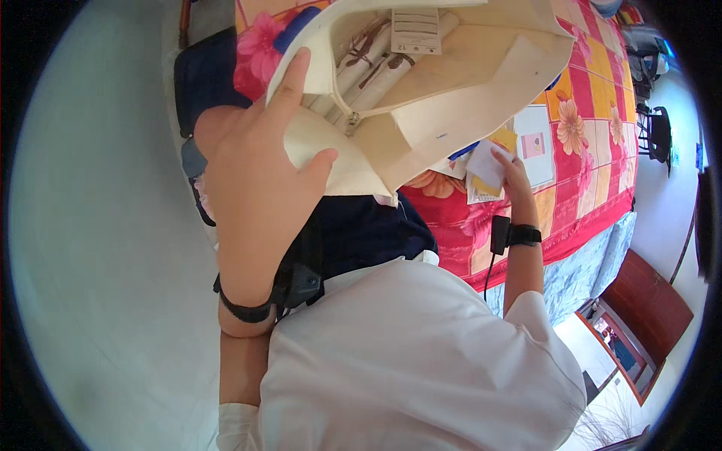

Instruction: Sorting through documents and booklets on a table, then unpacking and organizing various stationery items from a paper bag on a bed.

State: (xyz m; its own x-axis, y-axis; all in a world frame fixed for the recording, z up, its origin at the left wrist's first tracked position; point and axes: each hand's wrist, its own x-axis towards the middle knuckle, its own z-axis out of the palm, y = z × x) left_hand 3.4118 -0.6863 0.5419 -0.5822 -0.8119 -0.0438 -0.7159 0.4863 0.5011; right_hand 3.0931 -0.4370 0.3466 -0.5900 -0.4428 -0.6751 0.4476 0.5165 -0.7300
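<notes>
A cream zip bag (pixel 479 107) gapes open in front of me, its zipper pull (pixel 352 121) hanging at the mouth. Inside lie white rolled items (pixel 366 73) with brown markings, and a printed card (pixel 416 31) rests over them. My left hand (pixel 254 158) grips the bag's left edge, with index finger and thumb spread along it; its other fingers are mostly hidden. Beyond the bag's right side, my right hand (pixel 512 173) pinches a white piece of paper (pixel 486 163). Under and beside that paper are yellow papers (pixel 503 138) and a printed sheet (pixel 482 197).
A floral checked bedspread (pixel 598 141) covers the bed, with a white sheet bearing a pink picture (pixel 535 144) on it. Something blue (pixel 296 28) lies behind the bag. A dark blue padded item (pixel 206 84) is at the left, beside the pale floor (pixel 113 225).
</notes>
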